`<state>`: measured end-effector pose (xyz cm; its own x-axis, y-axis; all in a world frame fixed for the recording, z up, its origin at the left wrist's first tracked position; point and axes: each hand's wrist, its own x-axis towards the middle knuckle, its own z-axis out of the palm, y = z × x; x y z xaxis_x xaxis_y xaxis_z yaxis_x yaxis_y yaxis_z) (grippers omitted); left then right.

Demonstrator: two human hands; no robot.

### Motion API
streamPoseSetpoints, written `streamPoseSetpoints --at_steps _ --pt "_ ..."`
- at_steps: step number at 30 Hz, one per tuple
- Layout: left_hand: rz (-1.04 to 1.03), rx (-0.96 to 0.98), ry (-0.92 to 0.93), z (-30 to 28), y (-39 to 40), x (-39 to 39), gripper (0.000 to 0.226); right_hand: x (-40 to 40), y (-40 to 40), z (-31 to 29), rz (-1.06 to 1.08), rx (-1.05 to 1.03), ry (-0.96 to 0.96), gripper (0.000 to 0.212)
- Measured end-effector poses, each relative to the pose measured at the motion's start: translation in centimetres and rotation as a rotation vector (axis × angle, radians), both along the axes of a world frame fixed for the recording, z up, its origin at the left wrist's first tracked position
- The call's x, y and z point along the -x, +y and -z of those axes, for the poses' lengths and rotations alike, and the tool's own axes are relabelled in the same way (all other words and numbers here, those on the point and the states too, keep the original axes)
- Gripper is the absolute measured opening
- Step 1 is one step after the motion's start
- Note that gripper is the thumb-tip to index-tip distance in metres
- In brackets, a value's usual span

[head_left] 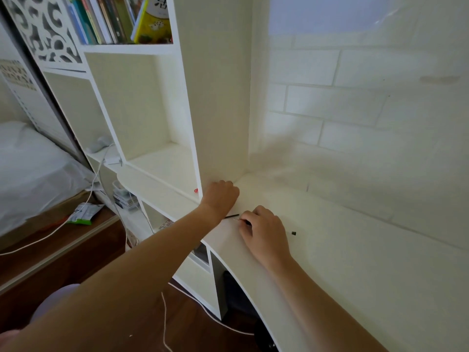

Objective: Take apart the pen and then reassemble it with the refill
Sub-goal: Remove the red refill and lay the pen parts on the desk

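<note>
- A white desk with a curved front edge runs from the lower right up to a corner, where it meets a white wall moulded in a brick pattern.
- To the left of the corner stands a tall white bookshelf with open compartments; a row of books fills the top one.
- A yellow book leans at the end of the row. Its cover carries large dark characters, too cut off to read.
- A small red object sits at the shelf edge, just beside the left hand.
- Further left is a bed with white bedding, and below it a brown wooden floor crossed by a white cable.
- A green and white packet lies near the bed; its print is too small to read.
- The left hand rests on the desk near the corner, curled into a loose fist. A thin black pen part pokes out from under its wrist side; whether the hand grips it cannot be told.
- The right hand rests on the desk just beside it, fingers pinched closed on a thin refill whose fine tip points toward the black part.
- A small black pen piece lies on the desk, to the right of the right hand and apart from it.
</note>
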<state>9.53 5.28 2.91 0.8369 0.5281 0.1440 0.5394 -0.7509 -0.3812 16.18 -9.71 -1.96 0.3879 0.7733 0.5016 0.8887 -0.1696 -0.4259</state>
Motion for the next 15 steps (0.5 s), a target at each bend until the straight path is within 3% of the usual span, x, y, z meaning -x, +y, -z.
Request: streamPoseSetpoints --at_steps 3,9,12,15 --pt "-0.016 0.12 -0.04 -0.4 0.5 0.4 0.03 0.0 0.0 0.0 -0.001 -0.007 -0.002 0.011" --pt "0.036 0.159 -0.125 -0.1 0.8 1.0 0.03 -0.1 0.1 0.1 0.007 -0.005 -0.009 0.013" --pt "0.11 0.172 -0.31 -0.1 0.6 2.0 0.039 -0.2 0.0 0.1 0.001 -0.001 -0.016 0.014" --pt "0.177 0.232 -0.625 0.4 -1.3 4.1 0.043 -0.3 0.0 0.2 -0.01 -0.006 -0.019 0.014"
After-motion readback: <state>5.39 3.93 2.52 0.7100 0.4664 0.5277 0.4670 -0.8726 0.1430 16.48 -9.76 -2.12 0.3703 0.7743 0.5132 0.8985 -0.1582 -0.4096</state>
